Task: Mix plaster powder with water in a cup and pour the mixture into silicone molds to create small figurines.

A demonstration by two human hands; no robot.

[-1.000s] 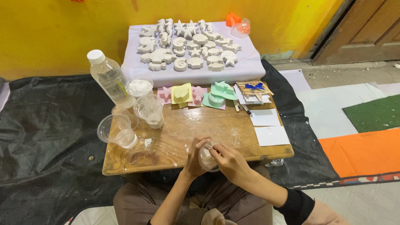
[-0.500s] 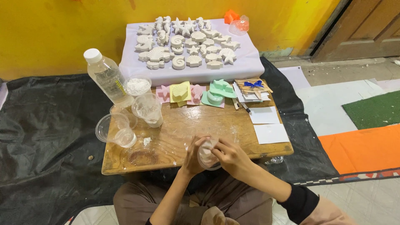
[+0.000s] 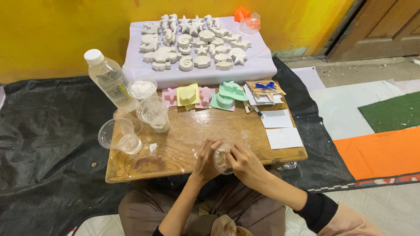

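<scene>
Both hands unmoved at table edge: left hand (image 3: 206, 158) and right hand (image 3: 245, 164) stay clamped around clear plastic cup (image 3: 222, 156), wrists bent inward

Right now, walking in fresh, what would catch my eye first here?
Probably the white plaster shapes, shells and stars laid out on a pale cloth against the yellow wall. Nearer, the left hand and right hand cradle a clear plastic cup at the wooden table's front edge.
</scene>
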